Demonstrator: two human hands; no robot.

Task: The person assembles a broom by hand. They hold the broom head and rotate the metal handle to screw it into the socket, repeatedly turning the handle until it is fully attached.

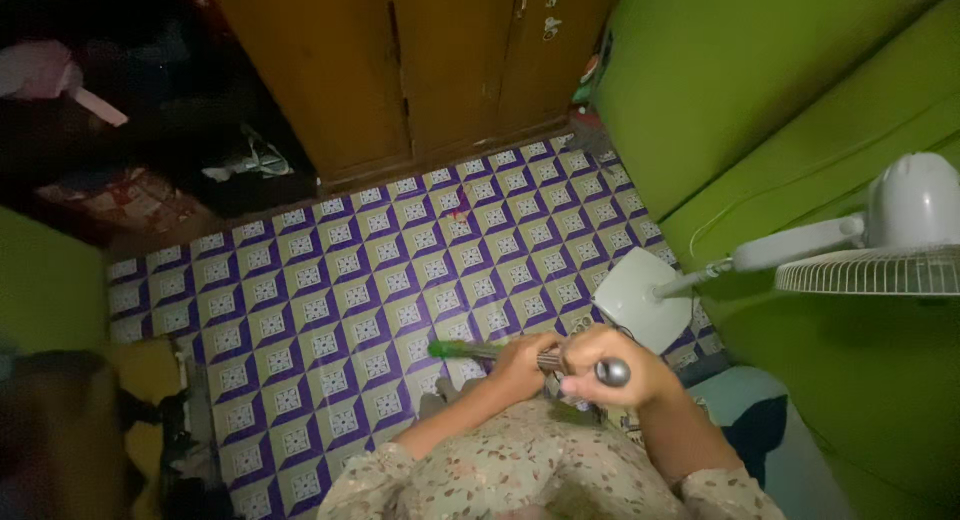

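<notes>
Over the purple patterned floor [330,280] beside a white fan [880,250], I see my left hand [522,365] and right hand [610,365], each grip clamped on a grey, green-tipped broom handle [480,350].

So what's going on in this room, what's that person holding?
Seen from above, a person grips a long stick-like handle with both hands: the left hand lower on the shaft, the right hand near its rounded metal end. The handle's green part points down toward the patterned floor. A white standing fan stands to the right, by the green wall.
</notes>
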